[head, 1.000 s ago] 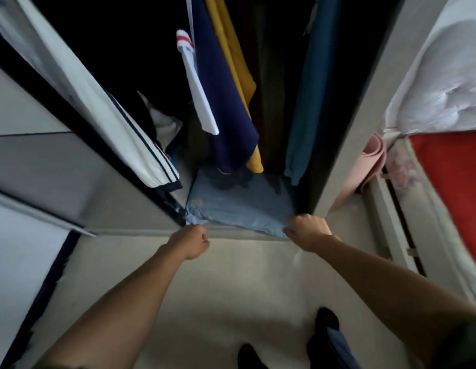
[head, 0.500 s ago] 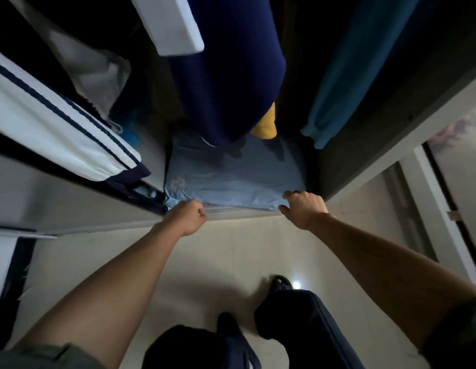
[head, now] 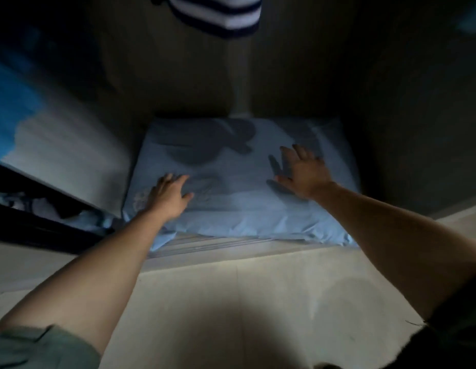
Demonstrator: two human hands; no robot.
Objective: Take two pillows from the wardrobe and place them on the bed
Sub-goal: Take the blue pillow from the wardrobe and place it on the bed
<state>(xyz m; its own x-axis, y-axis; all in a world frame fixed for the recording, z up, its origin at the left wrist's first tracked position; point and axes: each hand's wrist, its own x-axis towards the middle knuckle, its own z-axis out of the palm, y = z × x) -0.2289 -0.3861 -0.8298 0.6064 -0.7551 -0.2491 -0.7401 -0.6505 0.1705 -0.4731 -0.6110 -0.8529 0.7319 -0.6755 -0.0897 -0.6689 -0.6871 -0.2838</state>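
Since the earlier frames the head view has closed in on the wardrobe floor, and both hands have left the front edge of the pillow (head: 239,193) and advanced onto its top face. In the head view, the only view supplied, the left hand (head: 167,198) lies near the front left corner with fingers spread and the palm down on the fabric; it pinches nothing. The right hand (head: 303,174) lies further back on the right half, fingers likewise spread flat, its shadow cast on the cover just beside it. The wide spacing puts one hand on each half, probably so the soft load can be steadied or gathered evenly before lifting. The pillow is still inside the wardrobe (head: 391,129), flat on the bottom, its front edge overhanging the sill and the sliding-door track (head: 213,245). A fold line across the front may mark a second pillow beneath; this cannot be confirmed. A striped garment (head: 218,14) hangs above the rear, so the load should be drawn forward and low to clear it. The floor (head: 231,302) in front is bare. The bed is not in view.
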